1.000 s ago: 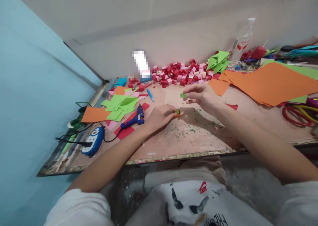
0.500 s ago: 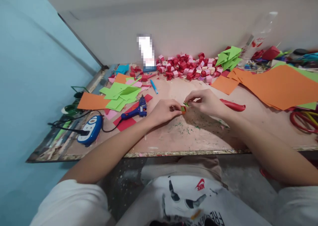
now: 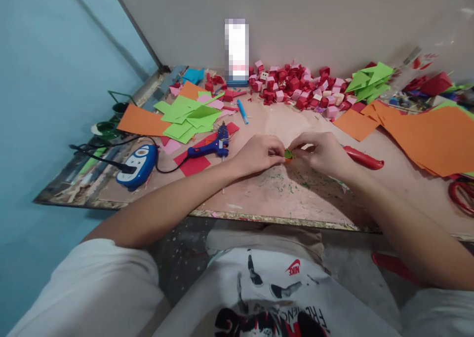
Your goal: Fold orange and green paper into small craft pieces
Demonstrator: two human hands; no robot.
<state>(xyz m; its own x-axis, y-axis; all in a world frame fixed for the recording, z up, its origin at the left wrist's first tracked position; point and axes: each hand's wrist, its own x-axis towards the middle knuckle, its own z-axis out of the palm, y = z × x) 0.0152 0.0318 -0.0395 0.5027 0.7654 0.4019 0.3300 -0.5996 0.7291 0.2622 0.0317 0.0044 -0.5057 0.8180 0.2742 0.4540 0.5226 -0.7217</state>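
Close over the table, my left hand (image 3: 263,153) pinches a tiny orange paper piece (image 3: 288,160) between thumb and fingers. A small green paper bit (image 3: 288,153) lies at the top of the orange piece. From the other side, my right hand (image 3: 321,152) is closed, its fingertips pinching at the green bit. The fingers cover parts of both papers, so their full shape is hidden. Green crumbs (image 3: 283,183) are scattered on the tabletop just below my hands. Behind my right wrist lies a red-handled tool (image 3: 365,158), partly hidden.
A blue glue gun (image 3: 209,149) lies left, corded to a blue-and-white power strip (image 3: 138,165). Green sheets (image 3: 190,117) lie behind it. Red and pink paper cubes (image 3: 294,84) are heaped at the back wall. Orange sheets (image 3: 425,139) and red-handled scissors (image 3: 461,196) are right.
My right hand has moved in to my left, bringing the green bit against the orange piece. The whole view has shifted, with the table now appearing slightly higher.
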